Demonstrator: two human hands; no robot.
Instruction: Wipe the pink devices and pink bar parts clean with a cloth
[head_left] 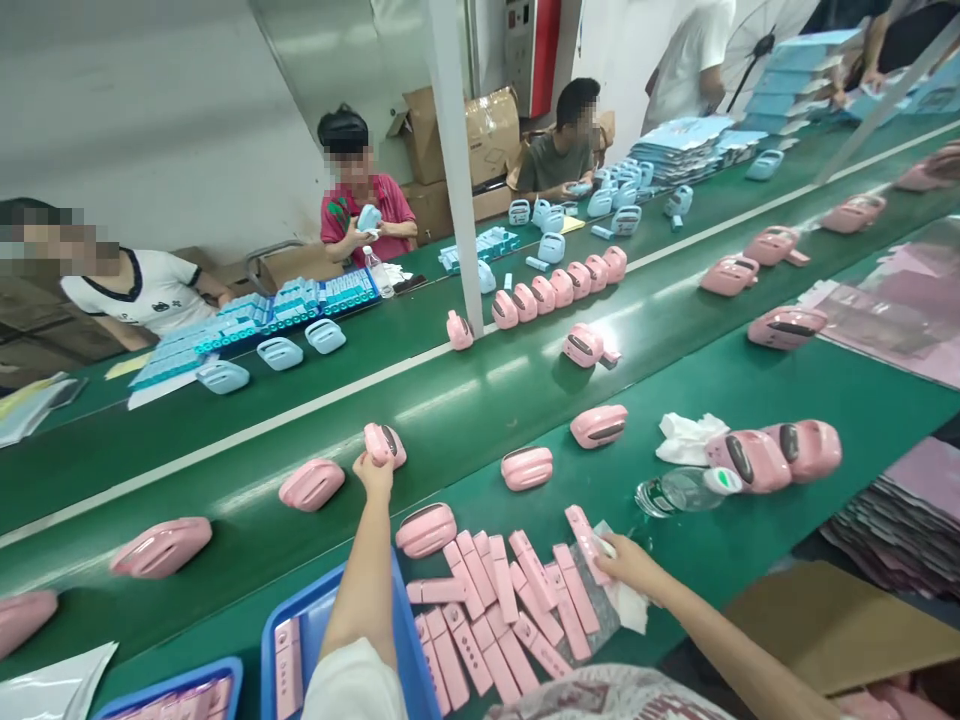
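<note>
My left hand reaches out over the green belt, fingers closed around a pink handled case with a dark window. Another pink case sits just left of it. At the lower right, my right hand is closed on a pink bar-shaped piece, with a white tissue bunched under the fingers. Many similar pink bars, some with round buttons, lie in a loose pile between my arms. One pink case rests above that pile.
A blue tray stands by my left forearm. A clear bottle lies beside crumpled tissue and pink cases at right. A white post rises past the belt. Across it, co-workers handle light-blue cases.
</note>
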